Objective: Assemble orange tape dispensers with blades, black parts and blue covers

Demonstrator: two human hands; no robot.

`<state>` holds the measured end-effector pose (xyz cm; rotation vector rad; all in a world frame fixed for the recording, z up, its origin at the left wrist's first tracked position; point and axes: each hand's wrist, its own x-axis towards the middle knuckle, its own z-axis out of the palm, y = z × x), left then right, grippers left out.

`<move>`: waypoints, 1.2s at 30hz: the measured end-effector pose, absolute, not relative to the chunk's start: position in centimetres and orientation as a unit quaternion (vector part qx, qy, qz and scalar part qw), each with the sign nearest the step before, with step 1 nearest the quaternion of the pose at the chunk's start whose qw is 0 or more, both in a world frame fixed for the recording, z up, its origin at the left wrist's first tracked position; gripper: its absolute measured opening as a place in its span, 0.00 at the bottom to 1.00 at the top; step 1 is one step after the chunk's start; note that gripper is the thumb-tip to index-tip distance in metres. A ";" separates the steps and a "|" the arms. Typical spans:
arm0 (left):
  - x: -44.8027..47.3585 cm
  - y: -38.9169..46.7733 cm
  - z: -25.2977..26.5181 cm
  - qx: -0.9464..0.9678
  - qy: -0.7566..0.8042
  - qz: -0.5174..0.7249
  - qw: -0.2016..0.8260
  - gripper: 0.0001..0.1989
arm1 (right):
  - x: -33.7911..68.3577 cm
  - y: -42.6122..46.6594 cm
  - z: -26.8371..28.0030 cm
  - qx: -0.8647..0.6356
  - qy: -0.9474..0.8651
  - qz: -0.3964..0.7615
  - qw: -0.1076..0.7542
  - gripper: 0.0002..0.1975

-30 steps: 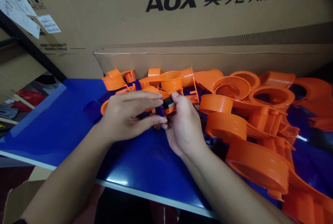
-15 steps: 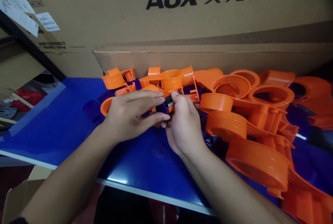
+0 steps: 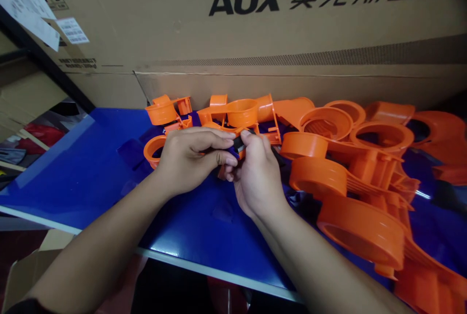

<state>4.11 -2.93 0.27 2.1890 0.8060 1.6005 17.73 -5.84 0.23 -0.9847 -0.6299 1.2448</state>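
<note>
Blk pc [image 3: 238,143] w/ serrated edge, in R hand [image 3: 258,170]

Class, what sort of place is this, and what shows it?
Probably a small workshop or storeroom bench: many similar orange plastic parts lie on a blue tabletop, with a large cardboard box standing behind.

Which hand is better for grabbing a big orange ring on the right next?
Probably the right hand: it's nearer the orange rings there, and the left hand is farther away. Both are busy around a small black part, though.
</note>
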 end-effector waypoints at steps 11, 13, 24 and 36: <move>4.5 -3.2 0.3 0.698 0.321 0.567 0.298 0.16 | 17.8 -5.7 0.1 -0.434 -0.291 0.561 0.642 0.13; 4.5 -3.3 0.3 0.688 0.322 0.573 0.307 0.17 | 17.8 -5.7 0.2 -0.431 -0.280 0.570 0.641 0.14; 4.7 -3.4 0.6 0.681 0.321 0.586 0.300 0.15 | 17.9 -5.9 0.3 -0.439 -0.276 0.577 0.631 0.12; 5.0 -4.1 1.4 0.616 0.371 0.557 0.415 0.18 | 17.9 -5.8 -0.6 -0.496 -0.326 0.527 0.607 0.10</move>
